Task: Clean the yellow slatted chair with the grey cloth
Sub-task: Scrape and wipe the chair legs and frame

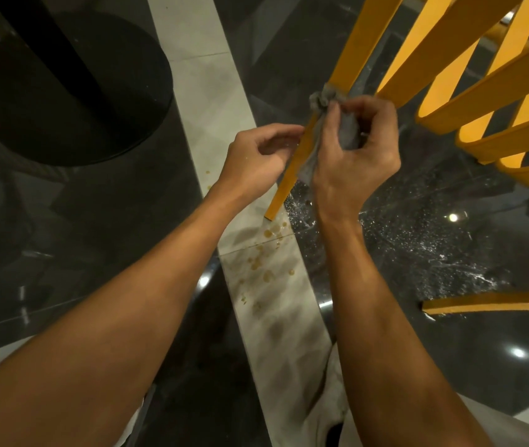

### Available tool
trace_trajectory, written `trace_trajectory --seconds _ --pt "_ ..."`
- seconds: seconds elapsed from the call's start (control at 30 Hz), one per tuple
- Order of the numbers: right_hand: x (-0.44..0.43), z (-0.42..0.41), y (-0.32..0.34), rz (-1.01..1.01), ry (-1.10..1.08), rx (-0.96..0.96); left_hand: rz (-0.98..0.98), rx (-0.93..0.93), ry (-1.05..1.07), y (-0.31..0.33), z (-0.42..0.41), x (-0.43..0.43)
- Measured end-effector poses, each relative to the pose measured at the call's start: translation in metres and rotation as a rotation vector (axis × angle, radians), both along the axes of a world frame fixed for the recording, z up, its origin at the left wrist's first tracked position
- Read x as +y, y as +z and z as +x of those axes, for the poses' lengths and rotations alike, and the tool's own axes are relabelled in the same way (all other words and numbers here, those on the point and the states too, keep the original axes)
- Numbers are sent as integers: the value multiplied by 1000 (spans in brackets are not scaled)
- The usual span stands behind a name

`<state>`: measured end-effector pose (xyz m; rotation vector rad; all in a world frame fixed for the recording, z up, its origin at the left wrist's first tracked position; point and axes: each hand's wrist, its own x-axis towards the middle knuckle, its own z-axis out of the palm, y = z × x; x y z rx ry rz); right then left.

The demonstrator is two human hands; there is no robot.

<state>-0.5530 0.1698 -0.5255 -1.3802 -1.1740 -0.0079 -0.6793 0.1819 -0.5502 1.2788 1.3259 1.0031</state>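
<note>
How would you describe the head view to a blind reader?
A person's right hand grips a grey cloth against a yellow chair leg, while the left hand touches the leg beside it. The pale floor below has brownish spots.

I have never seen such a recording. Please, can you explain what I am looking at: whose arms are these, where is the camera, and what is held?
There is no machine here. A person wears one camera on the head, so you look forward and down along their own two bare arms. The right hand pinches a grey cloth in its fingers and holds it against one leg of the yellow slatted chair. The left hand has curled fingers at the same leg; whether it really grips the leg is not clear. Below is a dark shiny floor with a pale strip that carries brownish spots. At the upper left stands a round black base.
</note>
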Motion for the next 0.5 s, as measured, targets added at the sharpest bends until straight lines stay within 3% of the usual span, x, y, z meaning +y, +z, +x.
trace_trajectory --seconds 0.2,0.4,0.5 --pt "-13 6 -23 -111 41 -31 -2 18 -17 -2 -1 0" --pt "1 9 -10 0 8 -56 -31 27 -33 -4 -3 5" --pt "-5 12 -29 -66 29 -65 -52 27 -51 -9 -4 4"
